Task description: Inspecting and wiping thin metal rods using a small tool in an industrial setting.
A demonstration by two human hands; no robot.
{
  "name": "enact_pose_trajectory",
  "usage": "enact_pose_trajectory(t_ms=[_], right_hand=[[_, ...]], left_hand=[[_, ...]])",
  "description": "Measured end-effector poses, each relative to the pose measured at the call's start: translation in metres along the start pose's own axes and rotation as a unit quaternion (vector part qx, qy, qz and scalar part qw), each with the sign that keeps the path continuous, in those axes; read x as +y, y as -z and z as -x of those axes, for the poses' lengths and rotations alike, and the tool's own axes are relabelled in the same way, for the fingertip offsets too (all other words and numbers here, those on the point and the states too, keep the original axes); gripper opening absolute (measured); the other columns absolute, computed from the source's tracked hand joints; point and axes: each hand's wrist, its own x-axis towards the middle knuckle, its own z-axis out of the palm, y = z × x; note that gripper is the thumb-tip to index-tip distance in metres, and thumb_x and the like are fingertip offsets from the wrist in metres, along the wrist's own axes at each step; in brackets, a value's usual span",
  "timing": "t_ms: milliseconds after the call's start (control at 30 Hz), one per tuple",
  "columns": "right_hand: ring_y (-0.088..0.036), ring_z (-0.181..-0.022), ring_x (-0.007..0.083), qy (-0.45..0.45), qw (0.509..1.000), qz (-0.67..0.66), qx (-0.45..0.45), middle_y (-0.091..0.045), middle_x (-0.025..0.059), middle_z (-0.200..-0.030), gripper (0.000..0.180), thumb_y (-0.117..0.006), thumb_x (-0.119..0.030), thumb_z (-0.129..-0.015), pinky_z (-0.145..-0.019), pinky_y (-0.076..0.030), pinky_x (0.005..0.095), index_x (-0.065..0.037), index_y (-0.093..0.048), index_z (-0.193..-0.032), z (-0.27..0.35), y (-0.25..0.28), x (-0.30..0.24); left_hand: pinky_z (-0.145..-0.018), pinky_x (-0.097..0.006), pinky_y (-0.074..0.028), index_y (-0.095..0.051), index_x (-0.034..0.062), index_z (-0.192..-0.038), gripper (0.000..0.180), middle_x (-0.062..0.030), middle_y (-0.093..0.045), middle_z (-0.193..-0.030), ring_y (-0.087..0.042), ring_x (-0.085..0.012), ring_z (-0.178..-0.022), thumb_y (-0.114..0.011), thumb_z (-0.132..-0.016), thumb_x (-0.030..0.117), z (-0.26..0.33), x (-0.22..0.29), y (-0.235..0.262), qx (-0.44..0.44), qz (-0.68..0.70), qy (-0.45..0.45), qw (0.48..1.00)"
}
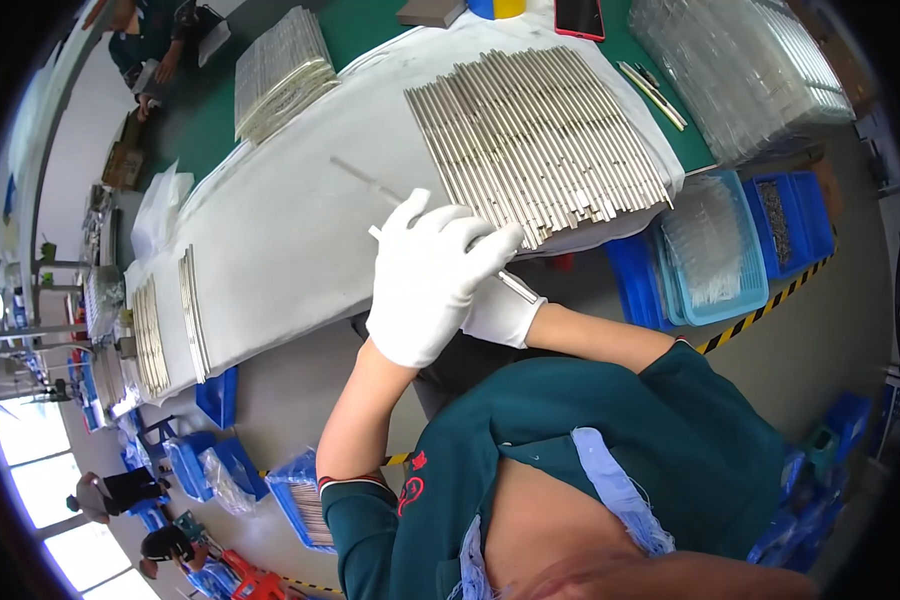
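My left hand [422, 280], in a white glove, is above the front edge of the cloth-covered table with its fingers curled over a thin metal rod [368, 178]. The rod's far end sticks out up and to the left and is blurred. Partly hidden behind it is my right hand [505, 312], also gloved in white; a shiny length of metal rod [518, 287] lies across it. Whether both lengths belong to one rod, I cannot tell. Just beyond my hands a wide row of metal rods [540, 140] lies side by side on the white cloth [300, 230].
Smaller groups of rods [192, 310] lie at the left. Clear plastic trays [285, 75] are stacked at the back, more [740, 75] at the right. Pens [655, 95] and a red-edged phone [579, 17] lie beyond the rods. Blue bins [790, 225] stand right; another person [150, 45] works far left.
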Motion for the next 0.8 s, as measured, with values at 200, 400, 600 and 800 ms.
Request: enact_pose_trajectory(t_ms=[200,400,600,800], right_hand=[[-0.054,-0.101,0.0233,-0.100,0.984,-0.109,-0.102,-0.057,0.0108,-0.110,0.039,-0.046,-0.018,-0.090,-0.087,-0.040,0.0342,-0.010,-0.044,-0.129,-0.006,0.012,-0.008],[-0.059,-0.057,0.0352,-0.099,0.991,-0.053,-0.068,-0.062,0.0175,-0.067,0.029,-0.044,-0.027,-0.085,-0.056,-0.046,0.0465,-0.004,-0.061,-0.078,-0.004,0.013,-0.009],[-0.058,-0.056,0.0353,-0.089,0.993,-0.064,-0.037,-0.061,0.0176,-0.067,0.030,-0.044,-0.027,-0.085,-0.056,-0.046,0.0462,-0.004,-0.060,-0.077,0.003,0.004,0.003],[-0.057,-0.053,0.0352,-0.083,0.989,-0.049,-0.108,-0.060,0.0170,-0.064,0.026,-0.043,-0.027,-0.086,-0.051,-0.045,0.0468,-0.006,-0.059,-0.087,-0.005,0.030,-0.011]], left_hand=[[-0.090,-0.042,-0.039,-0.059,0.0202,-0.100,0.028,0.0000,-0.061,-0.088,-0.057,-0.0195,-0.092,-0.052,-0.074,0.012,-0.073,0.007,-0.060,-0.082,0.014,-0.089,0.993],[-0.093,-0.040,-0.037,-0.057,0.0212,-0.097,0.024,0.0013,-0.058,-0.088,-0.056,-0.0197,-0.094,-0.047,-0.077,0.013,-0.114,-0.004,-0.119,-0.081,-0.025,-0.161,0.983],[-0.093,-0.041,-0.037,-0.057,0.0183,-0.108,0.033,-0.0074,-0.058,-0.103,-0.052,-0.0262,-0.106,-0.049,-0.077,0.012,-0.117,0.001,-0.125,-0.143,0.005,-0.113,0.983],[-0.099,-0.042,-0.034,-0.055,0.0130,-0.111,0.035,-0.0101,-0.053,-0.113,-0.049,-0.0284,-0.112,-0.050,-0.077,0.009,-0.094,-0.008,-0.113,-0.067,0.060,-0.094,0.992]])
